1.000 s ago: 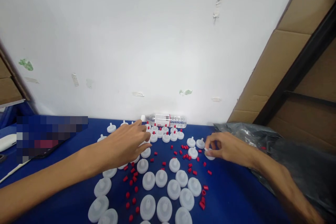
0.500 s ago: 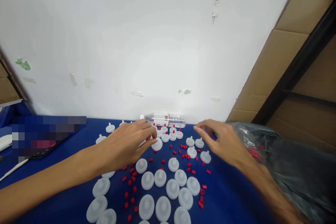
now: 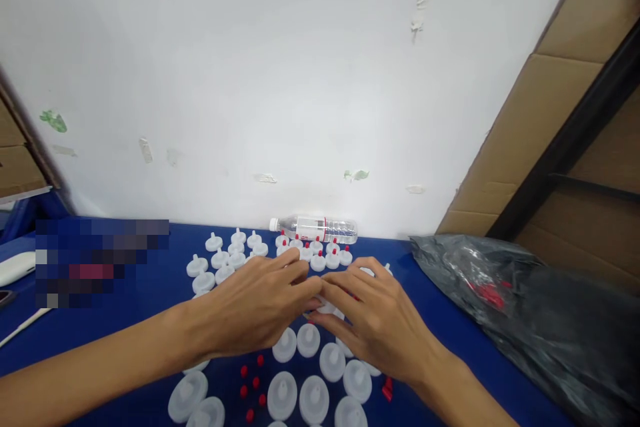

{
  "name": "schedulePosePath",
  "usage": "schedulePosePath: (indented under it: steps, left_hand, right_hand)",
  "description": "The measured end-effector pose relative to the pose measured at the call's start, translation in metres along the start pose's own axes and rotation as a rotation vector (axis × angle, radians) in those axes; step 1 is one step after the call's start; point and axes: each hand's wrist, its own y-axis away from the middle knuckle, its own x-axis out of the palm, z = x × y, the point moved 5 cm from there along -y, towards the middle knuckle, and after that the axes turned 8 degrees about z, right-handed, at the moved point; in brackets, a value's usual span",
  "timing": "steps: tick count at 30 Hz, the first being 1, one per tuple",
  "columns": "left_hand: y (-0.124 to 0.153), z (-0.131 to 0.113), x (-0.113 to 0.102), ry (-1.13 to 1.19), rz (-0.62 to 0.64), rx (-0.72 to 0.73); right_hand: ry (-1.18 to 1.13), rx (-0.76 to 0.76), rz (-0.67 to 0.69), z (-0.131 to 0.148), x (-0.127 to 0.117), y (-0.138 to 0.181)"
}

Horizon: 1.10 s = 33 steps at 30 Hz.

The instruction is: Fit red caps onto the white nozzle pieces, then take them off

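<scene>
My left hand [image 3: 270, 300] and my right hand [image 3: 373, 313] meet over the middle of the blue table, fingertips touching. Both are closed in a pinch. Partly covered by the fingers, a round white plastic cap with a spout [image 3: 330, 308] shows between them, and my left fingers grip it. What my right fingertips pinch is hidden. Just nearer to me lie several more white spouted caps [image 3: 309, 340]. Small red tips [image 3: 256, 383] are scattered to their left, and other red tips [image 3: 387, 388] lie below my right hand.
At the back, several white caps carry red tips [image 3: 332, 258], in front of a clear plastic bottle [image 3: 320, 228] lying by the wall. Bare white caps [image 3: 220, 258] stand at back left. A dark plastic bag [image 3: 500, 307] covers the right side, beside cardboard [image 3: 500, 153].
My right hand has come in from the right and down to meet my left hand. The left hand has shifted slightly right and nearer, its fingers still pinched. Fewer loose red tips show beneath the hands.
</scene>
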Motion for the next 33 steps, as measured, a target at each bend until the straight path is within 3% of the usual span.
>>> schedulePosePath:
  steps: [4, 7, 10, 13, 17, 21, 28, 33]
  left_hand:
    - [-0.001, 0.008, -0.001, 0.297, 0.082, -0.078]
    - [0.0, 0.016, -0.006, 0.464, 0.072, -0.177]
    - [0.001, 0.018, -0.002, 0.363, 0.109, -0.206]
    - [0.001, 0.015, 0.013, 0.305, 0.164, -0.201]
    - [0.001, 0.011, 0.03, 0.357, 0.222, -0.175]
    - [0.0, 0.019, 0.029, 0.351, 0.209, -0.189]
    - [0.004, 0.059, 0.021, -0.003, 0.236, -0.382]
    - [0.008, 0.069, 0.028, -0.028, 0.268, -0.389]
  right_hand:
    - [0.14, -0.046, 0.003, -0.008, -0.006, 0.003]
    - [0.265, 0.072, -0.017, -0.038, -0.016, 0.013]
    - [0.158, 0.417, -0.028, -0.084, -0.019, 0.032]
    - [0.094, 0.577, -0.007, -0.108, -0.01, 0.046]
    - [0.066, 0.596, 0.058, -0.116, 0.006, 0.052]
    - [0.103, 0.64, 0.093, -0.125, 0.005, 0.057]
    - [0.283, 0.786, 0.197, -0.147, -0.012, 0.074]
    - [0.337, 0.813, 0.357, -0.15, -0.01, 0.081]
